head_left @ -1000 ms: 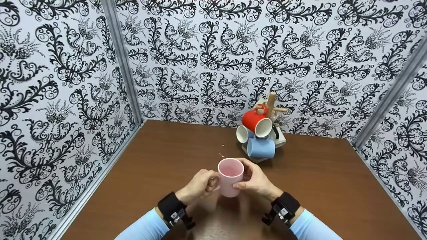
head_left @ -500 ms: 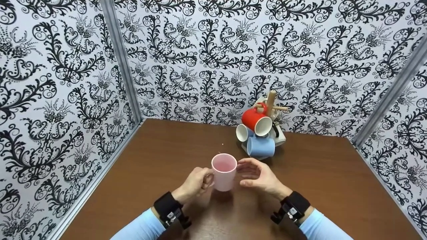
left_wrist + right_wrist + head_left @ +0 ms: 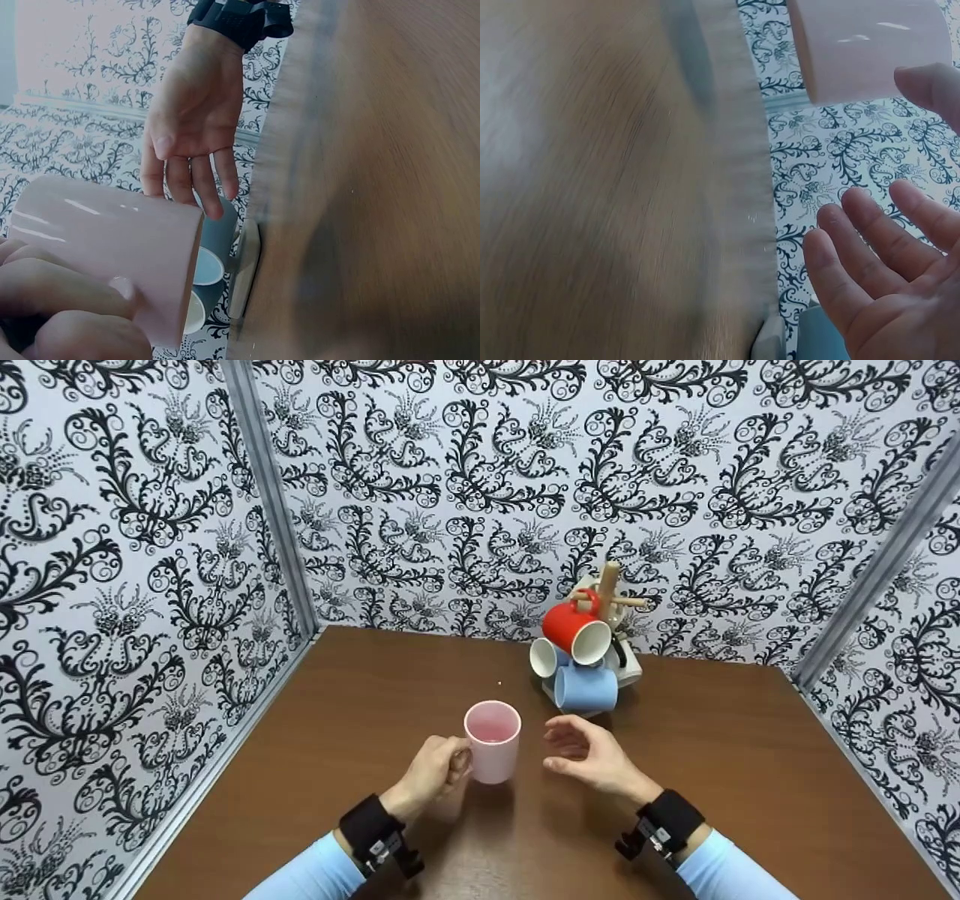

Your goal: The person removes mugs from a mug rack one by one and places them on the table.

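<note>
A pink mug [image 3: 493,750] is held upright by its handle in my left hand [image 3: 433,769], raised above the brown table. In the left wrist view, curled fingers [image 3: 60,289] wrap the handle at the side of the pink mug [image 3: 112,247]. To the right of the mug, apart from it, my right hand [image 3: 596,757] is relaxed with thumb and fingers spread and nothing between them. The right wrist view shows its loosely bent fingers [image 3: 870,255] below the pink mug [image 3: 877,45].
At the back right stands a wooden mug rack [image 3: 609,581]. A red mug [image 3: 566,626] hangs on it above a light blue mug [image 3: 592,688] and another blue mug [image 3: 547,658]. Patterned walls [image 3: 450,495] border the brown table [image 3: 375,682] on the left, back and right.
My right hand has let go of the mug's side and drawn away to the right. My left hand has carried the mug a little to the left.
</note>
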`<action>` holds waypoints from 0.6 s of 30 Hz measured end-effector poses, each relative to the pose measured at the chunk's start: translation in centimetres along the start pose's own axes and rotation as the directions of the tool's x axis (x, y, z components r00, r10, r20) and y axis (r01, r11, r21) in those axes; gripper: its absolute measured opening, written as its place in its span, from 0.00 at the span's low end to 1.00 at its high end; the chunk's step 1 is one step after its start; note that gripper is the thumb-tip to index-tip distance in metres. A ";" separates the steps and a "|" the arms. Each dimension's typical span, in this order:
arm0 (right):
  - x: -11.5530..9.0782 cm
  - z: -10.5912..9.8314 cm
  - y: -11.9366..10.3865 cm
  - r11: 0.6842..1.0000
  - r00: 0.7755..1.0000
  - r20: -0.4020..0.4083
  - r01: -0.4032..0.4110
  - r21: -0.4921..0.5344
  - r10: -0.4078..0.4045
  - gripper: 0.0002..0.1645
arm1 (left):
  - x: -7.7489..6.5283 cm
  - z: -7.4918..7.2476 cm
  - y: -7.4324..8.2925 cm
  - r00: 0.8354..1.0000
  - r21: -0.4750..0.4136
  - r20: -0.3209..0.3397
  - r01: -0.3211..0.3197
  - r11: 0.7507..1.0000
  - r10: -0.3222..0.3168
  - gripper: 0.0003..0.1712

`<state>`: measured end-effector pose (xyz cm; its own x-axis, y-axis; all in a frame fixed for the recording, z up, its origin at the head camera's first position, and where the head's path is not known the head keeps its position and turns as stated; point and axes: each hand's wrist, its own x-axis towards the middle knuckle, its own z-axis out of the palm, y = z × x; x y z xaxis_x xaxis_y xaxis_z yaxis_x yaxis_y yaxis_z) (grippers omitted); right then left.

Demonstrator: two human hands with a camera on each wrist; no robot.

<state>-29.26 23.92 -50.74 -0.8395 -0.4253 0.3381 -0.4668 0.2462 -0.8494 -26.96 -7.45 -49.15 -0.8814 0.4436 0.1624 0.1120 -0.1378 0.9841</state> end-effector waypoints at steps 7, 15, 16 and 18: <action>-0.3 -0.6 0.0 0.995 1.000 -0.008 -0.019 -0.093 0.018 0.32 | -0.3 -0.4 -0.2 0.999 0.050 -0.043 0.030 0.998 -0.028 0.30; -0.5 -1.4 -0.5 0.985 0.999 -0.017 -0.039 -0.170 0.036 0.31 | -0.5 -0.6 -0.2 0.993 0.040 -0.118 0.005 0.999 0.000 0.29; -0.5 -1.5 -0.5 0.983 0.999 -0.017 -0.040 -0.177 0.038 0.31 | -0.5 -0.6 -0.2 0.992 0.038 -0.128 0.002 0.999 0.003 0.29; -0.6 -1.6 -0.6 0.981 0.999 -0.015 -0.051 -0.187 0.049 0.30 | -0.6 -0.7 -0.2 0.990 0.031 -0.144 0.003 1.000 0.001 0.29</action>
<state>-28.90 25.46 -49.78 -0.8654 -0.3996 0.3023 -0.4674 0.4260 -0.7746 -26.81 -8.31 -49.51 -0.9382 0.3112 0.1517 0.1234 -0.1086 0.9864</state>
